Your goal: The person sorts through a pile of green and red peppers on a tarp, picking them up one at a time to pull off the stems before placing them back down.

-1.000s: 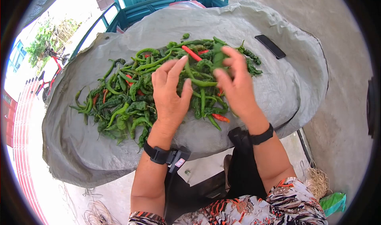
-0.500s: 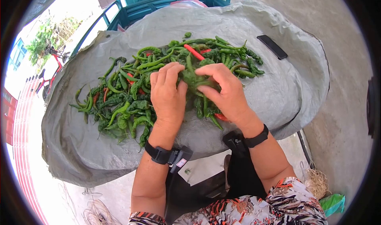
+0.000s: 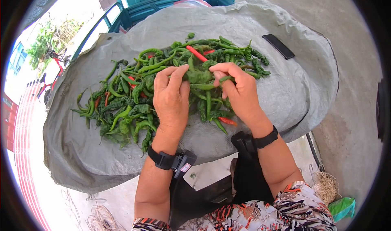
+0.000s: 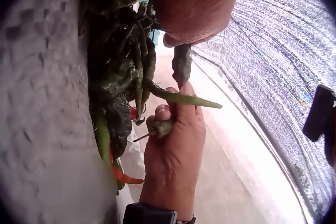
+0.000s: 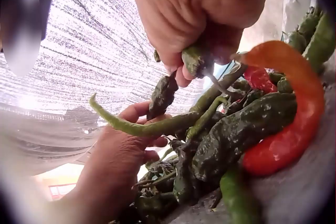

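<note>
My left hand and right hand face each other over a pile of green chili peppers. Between their fingertips stretches a wrinkled dark green pepper. The left fingers pinch one end of it, while the right fingertips hold its stem end. Tucked in the curled right fingers is a second green pepper, its stem sticking out. A long, slim green pepper crosses just below the pinched one in the right wrist view.
A few red peppers lie among the green ones. Under the pile spreads a grey tarp, with a black phone at its far right. Beyond it stands a teal metal cart. Dry straw lies on the ground at lower right.
The right hand came left from the pile's right side to meet the left hand. Now both hands hold the dark green pepper between them, with a second pepper in the right hand.
</note>
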`<state>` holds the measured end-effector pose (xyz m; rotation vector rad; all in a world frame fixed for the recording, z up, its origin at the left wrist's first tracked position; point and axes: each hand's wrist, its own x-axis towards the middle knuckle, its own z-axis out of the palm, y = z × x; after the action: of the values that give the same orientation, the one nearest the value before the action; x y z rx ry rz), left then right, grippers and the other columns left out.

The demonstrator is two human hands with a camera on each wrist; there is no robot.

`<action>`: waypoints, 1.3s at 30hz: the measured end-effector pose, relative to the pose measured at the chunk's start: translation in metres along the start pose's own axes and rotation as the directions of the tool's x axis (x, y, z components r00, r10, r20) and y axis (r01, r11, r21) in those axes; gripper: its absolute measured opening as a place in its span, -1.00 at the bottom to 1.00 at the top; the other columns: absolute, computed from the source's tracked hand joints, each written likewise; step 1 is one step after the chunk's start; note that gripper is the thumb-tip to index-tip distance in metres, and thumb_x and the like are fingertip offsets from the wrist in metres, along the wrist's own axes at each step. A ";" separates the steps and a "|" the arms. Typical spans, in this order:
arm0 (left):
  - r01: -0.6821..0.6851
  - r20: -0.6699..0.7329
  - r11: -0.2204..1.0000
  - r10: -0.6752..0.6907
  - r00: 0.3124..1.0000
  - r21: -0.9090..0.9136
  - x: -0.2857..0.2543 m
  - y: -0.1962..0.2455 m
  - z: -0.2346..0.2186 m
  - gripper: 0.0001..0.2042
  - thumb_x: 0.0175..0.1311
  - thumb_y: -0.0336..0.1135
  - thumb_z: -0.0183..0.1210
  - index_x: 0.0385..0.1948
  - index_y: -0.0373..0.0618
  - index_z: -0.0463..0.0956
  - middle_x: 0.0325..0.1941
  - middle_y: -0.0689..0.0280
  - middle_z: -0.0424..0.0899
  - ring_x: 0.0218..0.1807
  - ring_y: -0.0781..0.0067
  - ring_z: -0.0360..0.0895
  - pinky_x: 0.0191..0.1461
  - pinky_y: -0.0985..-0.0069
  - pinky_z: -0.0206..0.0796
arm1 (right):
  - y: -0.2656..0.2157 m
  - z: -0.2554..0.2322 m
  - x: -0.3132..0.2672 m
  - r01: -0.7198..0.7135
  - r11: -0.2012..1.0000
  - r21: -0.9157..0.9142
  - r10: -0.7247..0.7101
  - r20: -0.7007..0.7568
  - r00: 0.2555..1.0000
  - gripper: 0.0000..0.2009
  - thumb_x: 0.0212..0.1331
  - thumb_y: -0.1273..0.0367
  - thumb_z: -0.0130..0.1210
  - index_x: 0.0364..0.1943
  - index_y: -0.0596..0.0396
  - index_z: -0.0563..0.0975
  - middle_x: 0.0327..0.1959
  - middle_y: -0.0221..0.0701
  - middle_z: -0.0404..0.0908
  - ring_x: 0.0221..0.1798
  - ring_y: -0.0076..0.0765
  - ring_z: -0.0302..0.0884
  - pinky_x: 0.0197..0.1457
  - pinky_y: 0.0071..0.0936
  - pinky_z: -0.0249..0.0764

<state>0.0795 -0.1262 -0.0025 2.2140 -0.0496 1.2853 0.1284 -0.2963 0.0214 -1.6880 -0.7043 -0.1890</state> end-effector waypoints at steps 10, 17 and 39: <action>0.092 0.186 0.976 -0.055 0.981 -0.195 -0.002 -0.002 0.004 -0.59 0.14 -0.65 0.30 0.04 -0.07 0.60 -0.03 0.30 0.54 -0.24 0.52 0.53 -0.25 0.58 0.42 | 0.012 -0.017 0.009 -0.083 0.954 0.288 0.174 -0.308 0.935 -0.75 0.51 0.27 -0.04 -0.03 0.13 0.56 -0.14 -0.36 0.64 -0.53 -0.65 0.40 -0.40 -0.66 0.37; 0.149 0.121 0.847 -0.101 0.988 -0.510 0.003 0.013 0.006 -0.62 0.14 -0.53 0.35 0.04 -0.17 0.60 0.00 0.29 0.58 -0.20 0.55 0.52 -0.27 0.58 0.38 | 0.008 -0.022 0.005 -0.030 0.957 0.289 0.151 -0.405 0.902 -0.45 0.54 -0.05 -0.23 -0.10 0.18 0.56 -0.34 -0.44 0.53 -0.39 -0.62 0.40 -0.31 -0.63 0.30; 0.532 0.404 0.541 -0.346 0.847 -0.651 0.001 0.011 -0.005 -0.64 0.34 -0.52 0.22 0.16 -0.19 0.43 -0.30 0.47 0.52 -0.31 0.72 0.49 -0.29 0.71 0.36 | -0.009 0.014 -0.012 0.014 0.996 -0.090 -0.003 0.125 0.992 -0.67 0.29 0.24 0.23 0.05 0.07 0.53 -0.29 -0.31 0.64 -0.51 -0.52 0.46 -0.39 -0.51 0.37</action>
<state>0.0729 -0.1333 0.0052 1.4751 -0.0792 0.5426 0.1101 -0.2867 0.0199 -1.7951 -0.8064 -0.1237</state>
